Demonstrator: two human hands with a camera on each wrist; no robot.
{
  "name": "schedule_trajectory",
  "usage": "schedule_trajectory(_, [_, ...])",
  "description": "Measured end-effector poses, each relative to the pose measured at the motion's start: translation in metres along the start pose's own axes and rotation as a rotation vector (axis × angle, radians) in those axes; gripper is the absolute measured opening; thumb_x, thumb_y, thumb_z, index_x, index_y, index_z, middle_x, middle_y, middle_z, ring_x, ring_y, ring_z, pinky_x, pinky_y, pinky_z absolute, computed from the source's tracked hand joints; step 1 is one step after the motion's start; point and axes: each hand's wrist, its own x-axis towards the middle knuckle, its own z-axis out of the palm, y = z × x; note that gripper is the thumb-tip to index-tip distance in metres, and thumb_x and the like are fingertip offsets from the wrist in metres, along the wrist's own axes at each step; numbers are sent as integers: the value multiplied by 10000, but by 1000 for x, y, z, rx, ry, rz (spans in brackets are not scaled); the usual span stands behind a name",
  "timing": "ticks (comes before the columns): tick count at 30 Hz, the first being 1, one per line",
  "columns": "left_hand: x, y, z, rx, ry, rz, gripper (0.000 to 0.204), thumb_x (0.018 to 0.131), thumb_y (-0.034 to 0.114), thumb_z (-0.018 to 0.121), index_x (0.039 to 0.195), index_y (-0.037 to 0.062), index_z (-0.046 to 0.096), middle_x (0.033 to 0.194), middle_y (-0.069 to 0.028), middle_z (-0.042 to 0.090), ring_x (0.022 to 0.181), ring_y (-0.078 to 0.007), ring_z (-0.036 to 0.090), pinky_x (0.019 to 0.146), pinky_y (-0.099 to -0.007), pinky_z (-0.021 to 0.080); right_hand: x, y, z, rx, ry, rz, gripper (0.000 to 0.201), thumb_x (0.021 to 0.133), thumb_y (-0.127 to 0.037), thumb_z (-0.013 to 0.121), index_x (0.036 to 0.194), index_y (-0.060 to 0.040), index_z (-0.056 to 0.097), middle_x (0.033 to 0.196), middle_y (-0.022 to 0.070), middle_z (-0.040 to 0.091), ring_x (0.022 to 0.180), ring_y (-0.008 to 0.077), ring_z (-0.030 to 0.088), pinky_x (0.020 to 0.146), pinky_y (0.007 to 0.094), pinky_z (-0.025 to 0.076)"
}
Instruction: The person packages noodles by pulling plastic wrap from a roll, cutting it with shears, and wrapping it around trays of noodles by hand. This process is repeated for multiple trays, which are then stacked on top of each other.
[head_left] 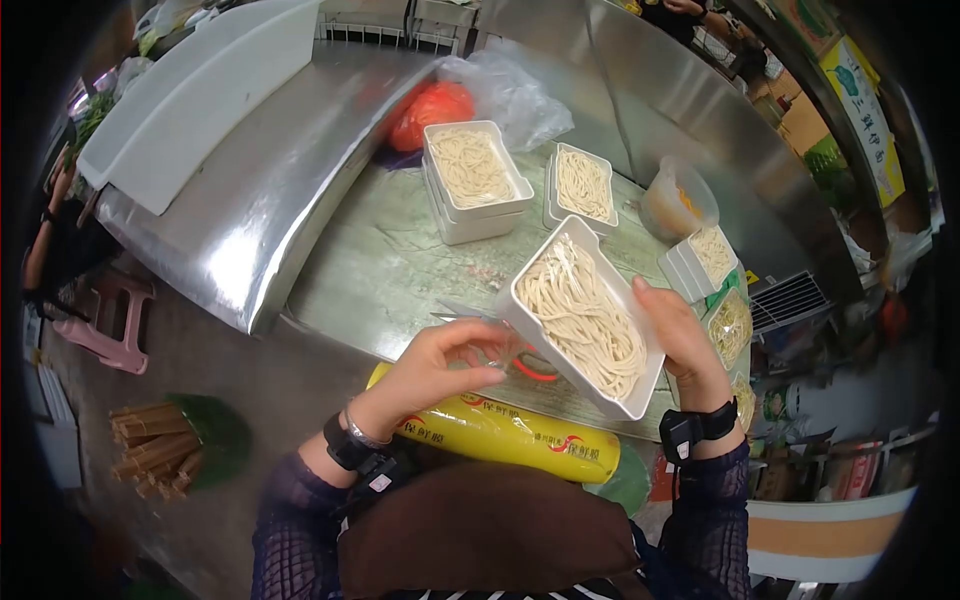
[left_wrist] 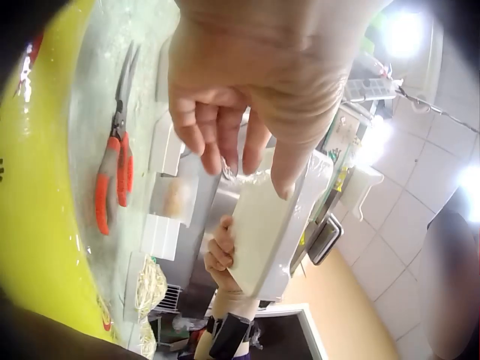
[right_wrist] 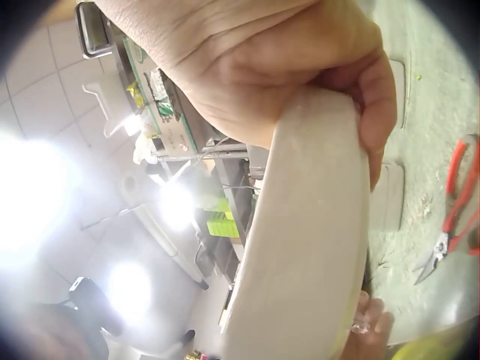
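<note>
My right hand [head_left: 683,335] grips a white tray [head_left: 640,385] by its right side, tilted above the table; its thumb lies along the rim in the head view. Pale noodles [head_left: 580,310] fill the tray, with shiny clear film over them. At the tray's other side is my left hand [head_left: 440,365], fingers bent, with crumpled clear film [left_wrist: 238,177] at its fingertips. Red-handled scissors [left_wrist: 115,161] lie on the table below the hands. Close in front of my body rests a yellow roll of cling film [head_left: 520,437].
Stacked trays of noodles [head_left: 470,170] stand at the back, with another stack [head_left: 583,188] beside them. A clear tub [head_left: 680,200] and more noodle trays [head_left: 700,262] line the right side. A red plastic bag [head_left: 433,115] lies at the back left, near a raised steel counter [head_left: 260,190].
</note>
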Motion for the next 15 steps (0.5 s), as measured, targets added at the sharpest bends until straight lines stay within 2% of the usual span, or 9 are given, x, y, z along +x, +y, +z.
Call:
schedule_trajectory(3, [8, 5, 0, 179, 44, 0, 201, 870, 82, 705, 1053, 19, 653, 1205, -56, 599, 926, -91, 569, 806, -239, 471, -1, 2, 4, 28, 27, 7, 479, 1014, -394, 501, 984, 45, 692, 887, 49, 702, 744, 75, 619, 684, 220, 487])
schedule_trajectory(6, [4, 1, 0, -16, 89, -3, 91, 890, 74, 679, 945, 37, 616, 1209, -88, 611, 837, -77, 571, 755, -230, 475, -1, 7, -3, 17, 3, 12, 475, 1012, -395, 505, 996, 42, 691, 903, 58, 706, 747, 80, 628, 687, 219, 492])
schedule_trajectory(9, [-9, 5, -15, -133, 99, -231, 100, 919, 77, 642, 882, 55, 552, 1153, -117, 642, 789, -99, 610, 742, -239, 497, -4, 8, -11, 42, -7, 24, 475, 1006, -399, 516, 1001, 43, 691, 901, 65, 706, 748, 84, 636, 682, 221, 499])
schedule_trajectory(12, [-10, 3, -5, -249, 41, -120, 117, 952, 76, 594, 875, 66, 507, 1092, -133, 669, 761, -119, 650, 715, -235, 519, -5, 14, -10, 64, 2, 93, 470, 1002, -398, 525, 1000, 43, 689, 897, 70, 706, 749, 84, 642, 673, 226, 506])
schedule_trajectory(15, [-11, -6, -3, -267, -8, -147, 76, 968, 77, 569, 928, 53, 510, 1004, -116, 689, 821, -136, 678, 715, -241, 537, -3, 18, -12, 84, -19, 110, 467, 997, -398, 535, 999, 44, 688, 898, 76, 707, 747, 86, 644, 670, 230, 509])
